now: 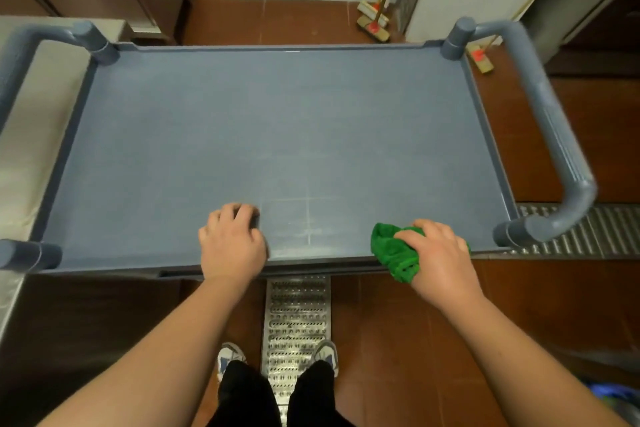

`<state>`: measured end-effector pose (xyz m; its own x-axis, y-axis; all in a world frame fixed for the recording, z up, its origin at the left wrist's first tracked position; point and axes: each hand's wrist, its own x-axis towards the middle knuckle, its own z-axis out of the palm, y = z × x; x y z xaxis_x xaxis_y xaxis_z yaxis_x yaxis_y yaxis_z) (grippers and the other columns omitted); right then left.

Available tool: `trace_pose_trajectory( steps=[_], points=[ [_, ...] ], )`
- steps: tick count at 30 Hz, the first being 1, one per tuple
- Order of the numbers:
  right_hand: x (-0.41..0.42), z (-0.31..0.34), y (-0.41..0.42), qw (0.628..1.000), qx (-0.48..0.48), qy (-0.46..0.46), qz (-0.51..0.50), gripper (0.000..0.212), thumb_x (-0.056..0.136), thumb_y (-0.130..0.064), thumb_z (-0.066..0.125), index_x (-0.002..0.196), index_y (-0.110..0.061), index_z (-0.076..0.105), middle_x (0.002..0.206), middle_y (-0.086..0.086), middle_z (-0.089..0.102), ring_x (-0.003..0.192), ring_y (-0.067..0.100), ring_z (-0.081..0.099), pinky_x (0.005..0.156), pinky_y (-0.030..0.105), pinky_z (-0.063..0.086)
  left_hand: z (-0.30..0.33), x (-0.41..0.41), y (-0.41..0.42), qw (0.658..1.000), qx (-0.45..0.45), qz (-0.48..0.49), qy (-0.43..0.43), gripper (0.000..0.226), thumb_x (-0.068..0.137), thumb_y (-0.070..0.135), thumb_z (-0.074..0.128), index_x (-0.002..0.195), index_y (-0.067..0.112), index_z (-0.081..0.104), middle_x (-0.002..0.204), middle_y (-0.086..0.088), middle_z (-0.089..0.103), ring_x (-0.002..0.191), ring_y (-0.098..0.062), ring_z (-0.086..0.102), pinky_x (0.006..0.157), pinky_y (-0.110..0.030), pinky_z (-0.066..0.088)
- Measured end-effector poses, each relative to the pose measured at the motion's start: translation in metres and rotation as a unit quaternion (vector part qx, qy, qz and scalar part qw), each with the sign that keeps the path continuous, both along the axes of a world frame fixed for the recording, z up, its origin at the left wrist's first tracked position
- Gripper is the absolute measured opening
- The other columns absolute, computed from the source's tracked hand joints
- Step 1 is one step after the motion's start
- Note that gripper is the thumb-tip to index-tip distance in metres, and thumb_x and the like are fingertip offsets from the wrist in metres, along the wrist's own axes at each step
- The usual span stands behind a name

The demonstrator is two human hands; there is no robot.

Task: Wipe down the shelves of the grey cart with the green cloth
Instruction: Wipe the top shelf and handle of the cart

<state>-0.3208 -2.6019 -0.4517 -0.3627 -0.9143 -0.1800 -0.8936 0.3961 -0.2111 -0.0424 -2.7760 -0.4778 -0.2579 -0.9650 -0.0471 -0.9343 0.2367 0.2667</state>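
Blue-grey cart [277, 121] with faint pale streaks, bright green cloth [394, 250], red-brown tiled floor [398, 315], perforated silver drain grate [298, 315]

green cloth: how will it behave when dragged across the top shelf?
Likely floppy: the green cloth is bunched under the right hand, one end drooping over the top shelf's near edge. Probably light, since the fingers gather it easily. It may bunch rather than stay flat, so pressing down seems needed.
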Motion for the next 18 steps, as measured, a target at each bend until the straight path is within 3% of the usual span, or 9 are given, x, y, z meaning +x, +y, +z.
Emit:
trace_pose_trajectory(
  steps=[7,11,14,18],
  points=[
    [-0.013,-0.003,0.005,0.997,-0.033,-0.049,-0.039,0.044,0.071,-0.026,0.074,0.114,-0.032,0.069,0.123,0.001,0.058,0.113,0.033,0.051,0.091,0.044,0.043,-0.001,-0.003,-0.001,1.000,0.003,0.008,0.016,0.023,0.080,0.019,0.051,0.102,0.024,0.058,0.111,-0.004,0.056,0.106,-0.029,0.046,0.088,-0.043,0.038],
    [-0.020,-0.006,0.008,0.993,-0.057,-0.105,-0.022,0.047,0.069,-0.019,0.077,0.114,-0.030,0.070,0.125,0.002,0.059,0.113,0.034,0.052,0.096,0.044,0.043,0.005,-0.003,0.000,0.996,0.016,0.030,0.087,0.021,0.081,0.014,0.052,0.098,0.021,0.061,0.105,-0.002,0.061,0.105,-0.027,0.049,0.090,-0.041,0.038],
    [-0.010,0.007,0.009,0.974,-0.134,-0.173,-0.057,0.048,0.066,-0.011,0.076,0.112,-0.021,0.071,0.125,0.003,0.057,0.112,0.032,0.053,0.098,0.033,0.038,0.020,0.003,0.002,0.975,0.046,0.031,0.217,0.026,0.079,0.001,0.050,0.093,0.021,0.058,0.097,0.002,0.060,0.104,-0.022,0.048,0.089,-0.031,0.037],
    [0.048,0.037,0.006,0.952,-0.218,-0.205,-0.057,0.048,0.065,-0.018,0.069,0.113,-0.018,0.070,0.123,-0.002,0.053,0.114,0.023,0.052,0.100,0.021,0.033,0.046,0.023,0.019,0.967,0.092,-0.037,0.237,0.032,0.080,-0.001,0.047,0.092,0.028,0.053,0.096,0.008,0.055,0.097,-0.007,0.045,0.085,-0.021,0.034]
  ],
)
